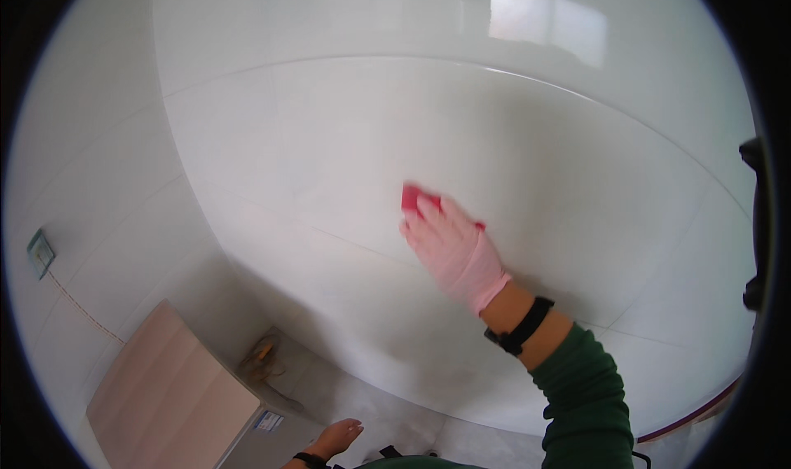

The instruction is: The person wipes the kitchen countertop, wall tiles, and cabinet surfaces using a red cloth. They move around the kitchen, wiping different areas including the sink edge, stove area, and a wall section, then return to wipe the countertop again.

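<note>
My right hand, in a pink glove, presses a red cleaning pad against a glossy white tiled wall. The fingers lie over most of the pad, so I cannot tell whether it is cloth or sponge. A black strap circles that wrist below the glove. Low in the picture, my bare left hand hangs above the grey floor, holding nothing, beside a pink-topped cabinet or box.
On the left wall sits a small switch or socket plate, with a thin cord running down to the cabinet. A brownish tangled bundle with an orange piece lies in the floor corner. A dark object edges the right side.
</note>
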Demonstrator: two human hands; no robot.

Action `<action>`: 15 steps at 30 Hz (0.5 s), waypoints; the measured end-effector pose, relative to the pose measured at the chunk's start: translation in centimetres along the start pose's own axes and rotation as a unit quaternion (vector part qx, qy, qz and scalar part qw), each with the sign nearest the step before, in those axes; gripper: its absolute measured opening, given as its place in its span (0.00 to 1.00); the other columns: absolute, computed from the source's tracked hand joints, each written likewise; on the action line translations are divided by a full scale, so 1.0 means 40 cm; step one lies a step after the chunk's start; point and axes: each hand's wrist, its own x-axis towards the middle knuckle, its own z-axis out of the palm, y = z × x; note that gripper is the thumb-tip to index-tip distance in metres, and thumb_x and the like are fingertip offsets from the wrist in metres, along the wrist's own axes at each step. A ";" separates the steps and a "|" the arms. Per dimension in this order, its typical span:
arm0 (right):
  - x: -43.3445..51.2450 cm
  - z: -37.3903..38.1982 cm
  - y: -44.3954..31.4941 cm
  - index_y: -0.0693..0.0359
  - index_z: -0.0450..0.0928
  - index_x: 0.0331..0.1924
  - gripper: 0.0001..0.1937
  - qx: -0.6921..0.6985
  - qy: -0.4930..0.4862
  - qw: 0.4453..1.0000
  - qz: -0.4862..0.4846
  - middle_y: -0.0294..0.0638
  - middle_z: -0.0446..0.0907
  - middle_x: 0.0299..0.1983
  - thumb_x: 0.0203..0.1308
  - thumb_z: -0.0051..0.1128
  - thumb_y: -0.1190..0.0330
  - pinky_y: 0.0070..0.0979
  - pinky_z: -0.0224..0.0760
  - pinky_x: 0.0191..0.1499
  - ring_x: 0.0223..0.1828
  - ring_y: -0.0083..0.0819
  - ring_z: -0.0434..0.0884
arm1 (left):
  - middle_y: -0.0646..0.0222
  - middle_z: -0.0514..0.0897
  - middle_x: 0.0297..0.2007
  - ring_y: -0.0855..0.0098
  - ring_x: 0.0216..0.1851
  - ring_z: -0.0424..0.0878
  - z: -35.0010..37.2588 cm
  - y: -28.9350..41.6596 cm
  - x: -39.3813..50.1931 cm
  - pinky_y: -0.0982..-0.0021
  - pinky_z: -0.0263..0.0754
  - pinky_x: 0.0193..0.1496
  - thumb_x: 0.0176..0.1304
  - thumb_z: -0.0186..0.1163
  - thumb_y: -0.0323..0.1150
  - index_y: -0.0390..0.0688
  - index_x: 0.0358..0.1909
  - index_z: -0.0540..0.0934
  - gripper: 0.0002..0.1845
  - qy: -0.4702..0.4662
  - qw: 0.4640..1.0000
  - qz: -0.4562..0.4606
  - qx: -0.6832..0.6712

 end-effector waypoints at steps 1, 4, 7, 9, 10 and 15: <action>-0.011 0.013 -0.047 0.62 0.75 0.47 0.13 -0.001 -0.050 0.999 -0.009 0.41 0.75 0.49 0.59 0.51 0.70 0.29 0.67 0.58 0.55 0.37 0.72 | 0.53 0.83 0.42 0.52 0.46 0.79 -0.012 -0.009 -0.008 0.60 0.74 0.50 0.66 0.52 0.46 0.37 0.45 0.80 0.21 0.007 1.000 0.009 -0.011; -0.071 0.033 -0.133 0.65 0.74 0.52 0.17 0.094 -0.086 0.991 -0.036 0.41 0.75 0.53 0.59 0.48 0.69 0.29 0.60 0.64 0.56 0.36 0.71 | 0.52 0.83 0.42 0.52 0.46 0.80 -0.017 -0.035 -0.025 0.60 0.74 0.50 0.66 0.52 0.46 0.37 0.45 0.80 0.21 0.018 0.999 -0.005 -0.027; -0.068 0.021 -0.146 0.67 0.72 0.57 0.21 0.067 -0.126 0.982 -0.121 0.43 0.74 0.58 0.59 0.46 0.69 0.29 0.58 0.67 0.59 0.36 0.70 | 0.53 0.84 0.40 0.54 0.44 0.81 0.008 -0.083 -0.045 0.62 0.74 0.49 0.66 0.53 0.45 0.37 0.45 0.80 0.20 0.025 0.999 -0.020 -0.035; 0.027 0.010 -0.058 0.65 0.73 0.56 0.20 0.039 -0.068 0.993 -0.087 0.44 0.73 0.59 0.58 0.47 0.70 0.30 0.57 0.68 0.61 0.35 0.69 | 0.54 0.84 0.39 0.56 0.42 0.82 0.009 -0.113 -0.063 0.63 0.74 0.48 0.66 0.53 0.45 0.37 0.45 0.80 0.20 0.023 0.997 -0.049 -0.054; 0.088 0.003 0.002 0.65 0.73 0.55 0.20 0.054 -0.038 0.997 -0.041 0.44 0.72 0.60 0.58 0.47 0.70 0.31 0.56 0.69 0.62 0.35 0.69 | 0.55 0.84 0.39 0.57 0.41 0.82 0.009 -0.124 -0.071 0.63 0.75 0.48 0.66 0.52 0.45 0.37 0.45 0.80 0.20 0.017 0.994 -0.076 -0.071; 0.354 -0.049 0.294 0.58 0.78 0.45 0.14 -0.160 0.238 0.945 0.159 0.40 0.76 0.51 0.53 0.50 0.73 0.31 0.60 0.66 0.59 0.36 0.69 | 0.58 0.85 0.37 0.59 0.40 0.83 0.008 -0.140 -0.091 0.64 0.75 0.48 0.67 0.52 0.46 0.38 0.47 0.79 0.21 0.025 0.989 -0.117 -0.088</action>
